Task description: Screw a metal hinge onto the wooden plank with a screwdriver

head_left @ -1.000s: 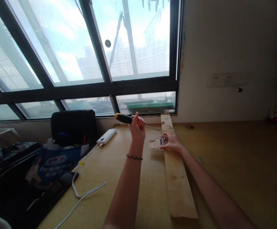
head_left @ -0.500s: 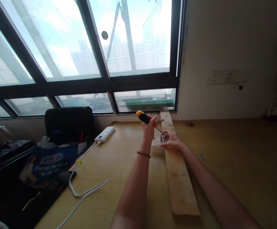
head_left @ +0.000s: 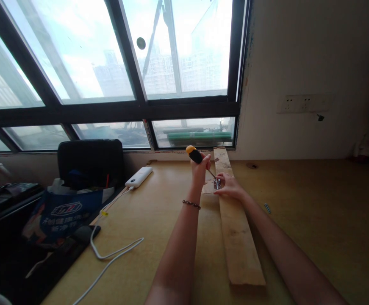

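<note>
My left hand is closed round a screwdriver with a yellow and black handle. Its shaft slants down to the right, and the tip meets a small metal hinge. The hinge lies on a long wooden board near its far part. With thumb and fingers, my right hand pinches the hinge from the right side and rests against the board. A shorter piece of wood sticks out to the left beneath the hinge. Whether a screw is under the tip is too small to see.
A small metal piece lies on the table to the right. On the left are a white power bank with a cable, a black chair and a blue bag. Windows stand behind the table.
The screwdriver handle has shifted slightly to the right in my left hand's grip. My right hand and the hinge stay in place; the view has tilted a little.
</note>
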### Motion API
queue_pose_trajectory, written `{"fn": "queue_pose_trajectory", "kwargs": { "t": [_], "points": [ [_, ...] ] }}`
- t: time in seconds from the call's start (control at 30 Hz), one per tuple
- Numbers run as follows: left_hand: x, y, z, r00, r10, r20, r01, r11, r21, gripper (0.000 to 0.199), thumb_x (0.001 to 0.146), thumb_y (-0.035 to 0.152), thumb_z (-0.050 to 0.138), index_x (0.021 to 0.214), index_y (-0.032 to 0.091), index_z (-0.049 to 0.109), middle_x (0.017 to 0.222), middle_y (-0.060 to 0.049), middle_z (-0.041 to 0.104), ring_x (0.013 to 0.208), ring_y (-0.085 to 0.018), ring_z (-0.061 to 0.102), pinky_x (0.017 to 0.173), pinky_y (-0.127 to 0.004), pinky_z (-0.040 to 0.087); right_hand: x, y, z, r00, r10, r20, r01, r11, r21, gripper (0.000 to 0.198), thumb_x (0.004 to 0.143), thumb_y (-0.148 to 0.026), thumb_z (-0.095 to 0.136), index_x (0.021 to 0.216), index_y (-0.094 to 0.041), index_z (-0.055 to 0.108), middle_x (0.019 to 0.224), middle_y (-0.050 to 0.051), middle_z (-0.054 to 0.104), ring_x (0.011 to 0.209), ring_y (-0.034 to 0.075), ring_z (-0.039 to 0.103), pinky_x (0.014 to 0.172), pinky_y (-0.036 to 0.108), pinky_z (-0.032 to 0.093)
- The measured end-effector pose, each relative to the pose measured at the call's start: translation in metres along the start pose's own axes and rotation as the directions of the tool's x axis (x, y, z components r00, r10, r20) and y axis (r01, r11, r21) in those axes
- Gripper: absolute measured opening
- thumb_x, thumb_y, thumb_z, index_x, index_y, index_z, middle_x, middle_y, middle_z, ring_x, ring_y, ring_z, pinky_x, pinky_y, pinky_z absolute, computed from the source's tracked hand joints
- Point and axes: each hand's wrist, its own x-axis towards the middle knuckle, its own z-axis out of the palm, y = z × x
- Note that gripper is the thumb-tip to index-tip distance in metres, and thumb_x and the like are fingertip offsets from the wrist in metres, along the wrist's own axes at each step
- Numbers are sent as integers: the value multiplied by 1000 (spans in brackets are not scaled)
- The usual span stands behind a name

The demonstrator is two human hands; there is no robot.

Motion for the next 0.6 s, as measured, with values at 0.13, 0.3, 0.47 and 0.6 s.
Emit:
{"fn": "queue_pose_trajectory", "kwargs": {
  "t": [0.13,0.3,0.47,0.6],
  "points": [
    [0,1,0,1000,-10,10,10,1000,-3,28,67,26,62,56,17,37,38,9,38,35,-3,33,39,-17,25,0,1,-1,1000,-10,6,9,1000,16,68,42,-40,80,101,-19,53,105,9,60,98,25,57,84,36,43],
    [0,0,2,1000,-29,10,29,1000,4,29,65,27,63,57,18,36,37,9,36,33,-3,32,38,-17,25,1,3,1,1000,-15,12,15,1000,9,70,43,-42,80,102,-19,51,105,9,60,99,25,57,84,37,43],
    [-1,1,3,998,-33,46,31,999,37,27,66,28,62,59,18,38,37,9,36,33,-3,33,38,-18,23,1,4,2,1000,-18,-6,17,999,-32,69,42,-43,80,101,-19,52,104,9,61,97,25,57,83,37,43],
    [-1,5,4,995,-33,92,26,997,78,27,68,28,61,59,18,37,37,9,36,33,-4,33,37,-18,23,1,2,1,1000,-29,2,29,999,-26,67,43,-43,79,100,-19,53,104,8,61,96,24,57,82,36,43]
  ]
}}
